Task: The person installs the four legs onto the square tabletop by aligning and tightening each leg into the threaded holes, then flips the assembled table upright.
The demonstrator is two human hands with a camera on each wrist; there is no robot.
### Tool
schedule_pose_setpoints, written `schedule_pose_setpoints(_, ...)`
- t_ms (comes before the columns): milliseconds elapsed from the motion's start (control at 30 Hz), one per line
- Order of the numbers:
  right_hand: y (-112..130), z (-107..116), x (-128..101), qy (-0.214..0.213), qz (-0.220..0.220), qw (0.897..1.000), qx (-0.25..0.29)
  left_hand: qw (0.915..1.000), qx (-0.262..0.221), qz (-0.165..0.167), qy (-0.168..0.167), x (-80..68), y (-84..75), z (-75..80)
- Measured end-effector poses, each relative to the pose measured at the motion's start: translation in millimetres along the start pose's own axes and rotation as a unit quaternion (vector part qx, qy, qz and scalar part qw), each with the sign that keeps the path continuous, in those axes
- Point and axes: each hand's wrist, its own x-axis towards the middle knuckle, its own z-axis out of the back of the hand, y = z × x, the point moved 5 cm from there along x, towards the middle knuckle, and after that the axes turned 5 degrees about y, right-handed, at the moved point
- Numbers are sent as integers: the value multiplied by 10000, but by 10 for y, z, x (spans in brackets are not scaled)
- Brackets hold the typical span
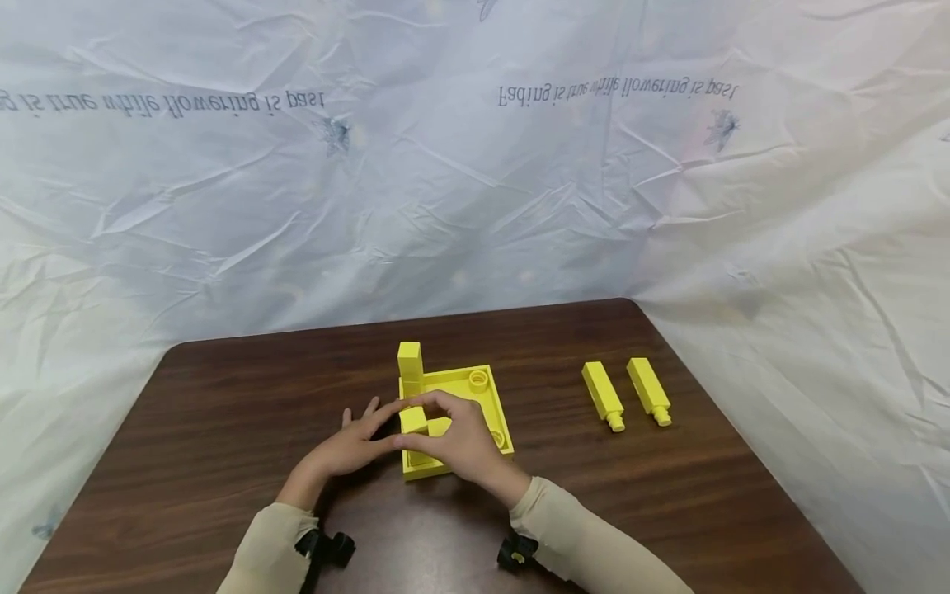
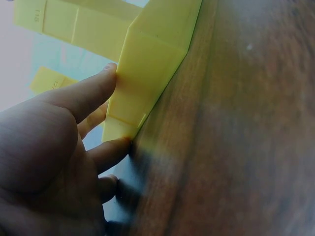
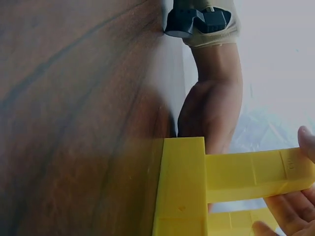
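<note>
Crinkled white sheeting [image 1: 223,206] all around as backdrop, with mirrored lettering hard to read. Below it, a dark wooden table [image 1: 223,412], near edge cut off by the head view.

Near the table's middle, a square yellow tray [image 1: 486,400], lying flat, near left corner hidden under both hands. In the far right corner, a round socket [image 1: 478,380]; a second socket at the right edge, half hidden by the right hand.

At the tray's far left corner, a standing yellow post [image 1: 410,363], long axis vertical, lower end hidden behind the fingers.

Well to the right, two loose yellow pegs [image 1: 603,394] [image 1: 648,388] lying flat side by side, apart from each other, long axes running near to far, round stubs pointing toward the near edge.

Left hand [image 1: 349,445] at the tray's left side, fingers fairly straight; in the left wrist view thumb [image 2: 93,86] and a finger pressed against the tray's outer wall [image 2: 142,73], remaining fingers blurred in shadow.

Right hand [image 1: 456,441] over the tray, fingers curled onto a second yellow post [image 1: 413,419], seemingly upright, mostly covered; exact seating in the tray impossible to tell. In the right wrist view, only fingertips [image 3: 290,209] in frame, touching a post's side [image 3: 256,174].

At both wrists, beige sleeves [image 1: 571,536] and black camera mounts [image 1: 326,549].
</note>
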Motion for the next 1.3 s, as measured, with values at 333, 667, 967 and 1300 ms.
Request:
schedule_pose_setpoints(333,-54,172,189,1519,78,9858,709,9999,-130,107,33,2,-5,-11)
schedule_pose_setpoints(667,-282,118,537,4431,14,8672,2271,9994,-194,288,35,-23,7,-19)
schedule_pose_setpoints(967,-307,83,595,4496,213,8574,2497,9996,-206,210,23,18,-20,-19)
schedule_pose_setpoints(1300,-223,140,493,3615,262,9133,1857,9991,-293,292,86,21,23,-15)
